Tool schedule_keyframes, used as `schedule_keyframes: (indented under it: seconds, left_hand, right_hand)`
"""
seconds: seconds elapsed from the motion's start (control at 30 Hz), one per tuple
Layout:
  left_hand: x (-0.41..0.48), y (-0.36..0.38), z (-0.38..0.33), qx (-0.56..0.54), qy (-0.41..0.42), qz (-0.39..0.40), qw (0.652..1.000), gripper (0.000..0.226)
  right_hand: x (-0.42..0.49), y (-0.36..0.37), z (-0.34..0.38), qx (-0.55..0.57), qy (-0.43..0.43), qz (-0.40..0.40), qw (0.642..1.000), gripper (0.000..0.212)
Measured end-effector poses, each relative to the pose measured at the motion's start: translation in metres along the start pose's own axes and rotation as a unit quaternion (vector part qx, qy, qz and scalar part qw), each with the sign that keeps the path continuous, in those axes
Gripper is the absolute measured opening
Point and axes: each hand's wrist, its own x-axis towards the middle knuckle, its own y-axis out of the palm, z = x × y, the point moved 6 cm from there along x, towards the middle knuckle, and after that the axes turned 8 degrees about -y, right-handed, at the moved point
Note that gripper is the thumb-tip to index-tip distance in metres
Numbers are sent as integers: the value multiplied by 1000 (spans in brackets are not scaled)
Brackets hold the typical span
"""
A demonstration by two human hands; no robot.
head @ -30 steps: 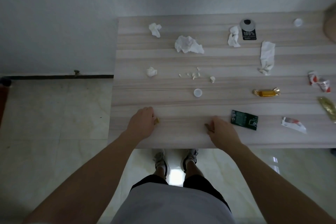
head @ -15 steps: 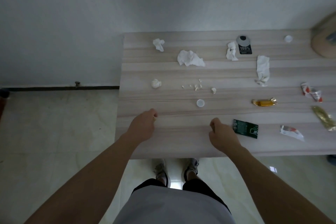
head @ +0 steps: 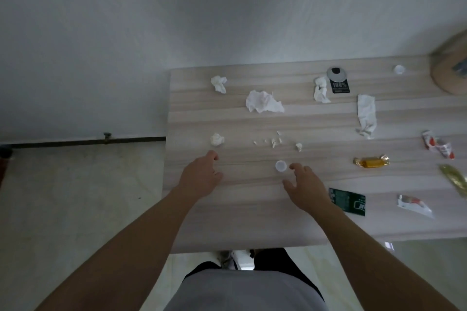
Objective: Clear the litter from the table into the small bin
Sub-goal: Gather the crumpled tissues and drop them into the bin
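Note:
Litter lies spread over the pale wooden table [head: 247, 219]. My left hand [head: 202, 177] hovers near the left edge, its fingers loosely extended just below a small tissue ball [head: 216, 139] without touching it. My right hand [head: 304, 188] has its fingers spread right beside a white bottle cap [head: 281, 166], holding nothing. Crumpled tissues [head: 262, 101] and small paper crumbs [head: 271, 141] lie farther back. A tan round container [head: 452, 70], apparently the bin, stands at the far right corner and is cut off by the frame.
To the right lie a dark green packet [head: 348, 201], a gold candy [head: 371, 162], a red-and-white wrapper [head: 438, 148], a white torn wrapper [head: 414, 206] and a black tag [head: 340, 81]. A wall runs behind the table, and tiled floor lies to the left.
Both hands have left the table's front edge and moved forward. Their fingers have uncurled, the left now near the tissue ball and the right beside the white cap.

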Motion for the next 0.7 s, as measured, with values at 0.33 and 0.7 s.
schedule_keyframes:
  seconds: [0.33,0.7]
  left_hand:
    - [53,-15,-16,16,-16,-60,998,69]
    - [89,-5,-19,34,-48,5,998,43]
  right_hand:
    - [38,-1,-4,6,4,15,1000,68]
    - [62,9,1,-11,-34,52,998,37]
